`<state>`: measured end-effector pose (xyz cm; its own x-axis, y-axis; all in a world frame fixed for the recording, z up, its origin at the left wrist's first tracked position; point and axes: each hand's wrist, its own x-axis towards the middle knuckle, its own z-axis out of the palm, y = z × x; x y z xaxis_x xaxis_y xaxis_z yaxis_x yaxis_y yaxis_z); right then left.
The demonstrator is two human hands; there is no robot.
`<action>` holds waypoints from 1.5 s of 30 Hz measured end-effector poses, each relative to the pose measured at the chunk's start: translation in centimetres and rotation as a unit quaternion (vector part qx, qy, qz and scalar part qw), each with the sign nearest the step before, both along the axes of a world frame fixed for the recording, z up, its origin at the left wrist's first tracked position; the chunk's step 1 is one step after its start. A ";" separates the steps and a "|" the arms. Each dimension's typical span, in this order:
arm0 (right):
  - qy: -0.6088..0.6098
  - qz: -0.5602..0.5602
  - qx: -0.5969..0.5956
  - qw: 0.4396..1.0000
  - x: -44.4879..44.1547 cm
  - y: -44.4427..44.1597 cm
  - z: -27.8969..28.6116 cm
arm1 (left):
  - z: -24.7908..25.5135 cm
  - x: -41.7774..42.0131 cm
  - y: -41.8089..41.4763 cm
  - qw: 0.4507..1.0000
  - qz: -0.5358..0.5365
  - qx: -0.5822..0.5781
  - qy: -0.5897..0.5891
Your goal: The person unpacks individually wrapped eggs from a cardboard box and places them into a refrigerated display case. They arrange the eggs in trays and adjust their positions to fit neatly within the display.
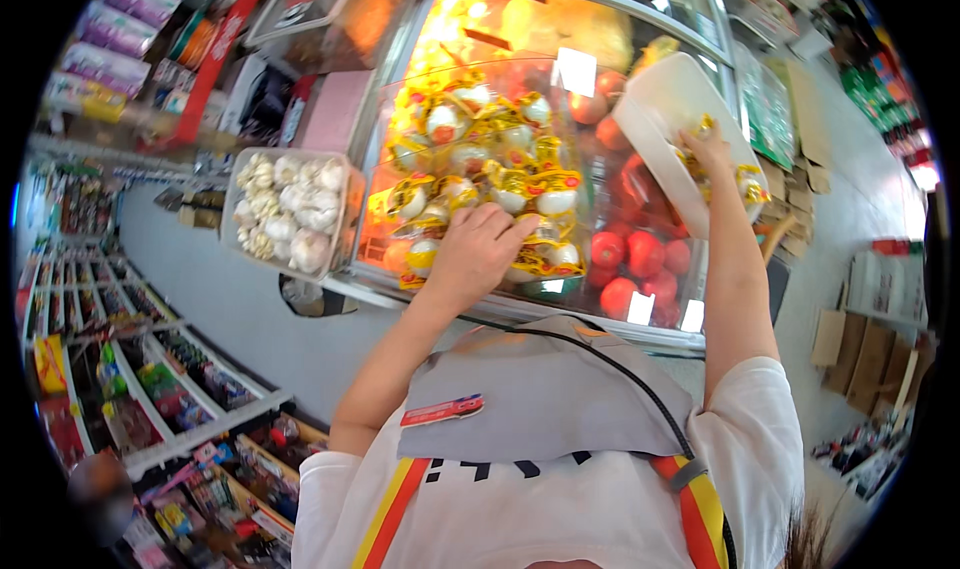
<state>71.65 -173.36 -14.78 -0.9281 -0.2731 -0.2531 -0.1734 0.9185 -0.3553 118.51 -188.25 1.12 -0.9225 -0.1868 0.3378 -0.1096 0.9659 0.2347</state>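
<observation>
A clear plastic bin [480,149] on the display case holds many white eggs in yellow printed wrappers [556,203]. My left hand [480,250] rests on the wrapped eggs at the bin's near side, fingers bent; whether it grips one is hidden. My right hand [709,149] reaches into a tilted white plastic tub [656,107] at the right, its fingers at a yellow-wrapped piece [703,124]. More wrapped eggs [752,188] lie at the tub's lower end, partly behind my right forearm.
Left of the bin stands a plastic tub of garlic bulbs [289,209]. Tomatoes [645,254] show through the glass of the display case [660,336]. Stocked shelves [135,374] stand at the left, flattened cardboard [806,118] and cardboard boxes [862,359] at the right.
</observation>
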 end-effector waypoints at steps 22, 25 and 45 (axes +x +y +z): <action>0.022 0.272 0.047 0.961 1.3 1.6 2.0 | 2.1 -0.2 -0.6 0.998 -0.016 0.056 0.024; 0.047 0.253 0.004 0.966 2.4 1.9 2.8 | 3.0 -1.4 -1.9 0.999 0.026 0.031 0.032; -0.252 0.076 -0.191 0.946 2.0 1.8 2.1 | 3.3 0.8 -3.1 0.998 0.054 0.021 0.003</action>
<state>73.61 -171.56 -12.69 -0.6586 -0.5538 -0.5095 -0.0126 0.6851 -0.7284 119.33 -191.34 4.46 -0.8939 -0.3000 0.3331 -0.2116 0.9374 0.2765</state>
